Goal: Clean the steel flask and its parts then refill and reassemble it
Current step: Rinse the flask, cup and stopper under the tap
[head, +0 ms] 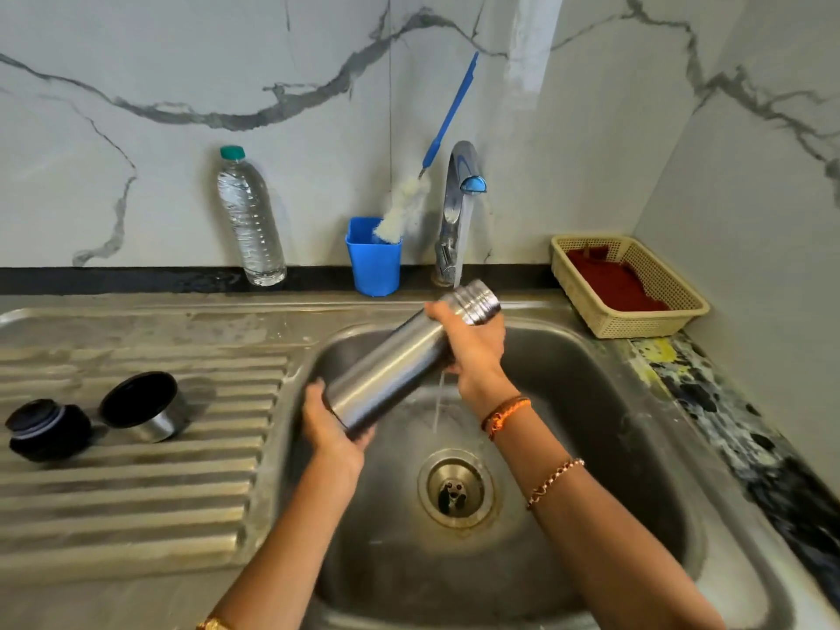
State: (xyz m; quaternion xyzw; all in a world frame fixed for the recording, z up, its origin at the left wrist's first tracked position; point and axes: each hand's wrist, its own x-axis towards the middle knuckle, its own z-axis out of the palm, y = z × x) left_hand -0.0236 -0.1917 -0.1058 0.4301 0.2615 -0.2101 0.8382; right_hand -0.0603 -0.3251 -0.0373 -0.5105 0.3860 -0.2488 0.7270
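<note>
The flask [395,361] is held tilted over the sink [636,447], under the running tap [459,197]: its base is grasped by the left hand [329,425], its neck by the right hand [475,347].

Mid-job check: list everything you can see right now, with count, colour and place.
steel flask: one, silver, tilted over the sink basin, neck under the running tap
cup lid: one, steel with black inside, on the drainboard
stopper: one, black, on the drainboard left of the cup lid
sink: one, steel, wet, drain in the middle
tap: one, chrome, water flowing
bottle brush: one, blue handle, white bristles, standing in the blue cup
blue cup: one, at the wall
water bottle: one, clear, green cap, at the wall
basket: one, beige, red cloth inside, right counter
left hand: holds the flask base
right hand: grips the flask near its neck
</note>
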